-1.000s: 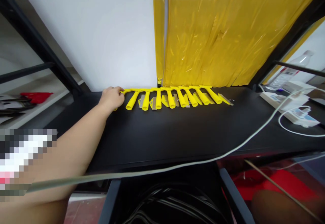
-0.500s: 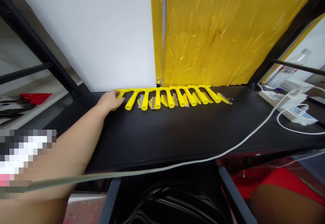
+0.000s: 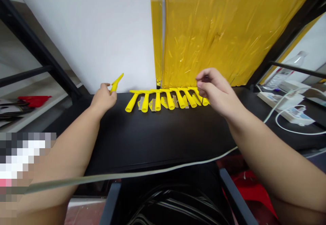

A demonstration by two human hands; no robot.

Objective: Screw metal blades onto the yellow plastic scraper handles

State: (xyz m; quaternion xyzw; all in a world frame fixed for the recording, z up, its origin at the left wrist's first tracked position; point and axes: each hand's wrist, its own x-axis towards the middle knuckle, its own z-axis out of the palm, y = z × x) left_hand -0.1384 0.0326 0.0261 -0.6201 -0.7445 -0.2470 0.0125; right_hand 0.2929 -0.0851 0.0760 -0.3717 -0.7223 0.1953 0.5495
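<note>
My left hand (image 3: 104, 99) is closed around a yellow plastic T-shaped scraper (image 3: 116, 83), held tilted above the left end of the black shelf (image 3: 152, 136). To its right, a row of several like yellow scrapers (image 3: 158, 102) lies with the round handle ends toward me. Small brown-and-yellow packets (image 3: 164, 102) show between the handles. Over the right end of the row is my right hand (image 3: 214, 90), its fingers curled in toward the thumb; whatever they may hold is hidden. That hand covers the end of the last scrapers.
A white cable (image 3: 163, 169) crosses in front of the shelf. White power strips (image 3: 296, 111) and a clear bottle (image 3: 289, 70) stand at the right. Behind the row rise a white panel (image 3: 107, 34) and yellow plastic wrapping (image 3: 219, 34). Black frame posts flank both sides.
My left hand has lifted the leftmost scraper off the shelf and tilted it up. My right hand has come into view from the right, over the row's right end.
</note>
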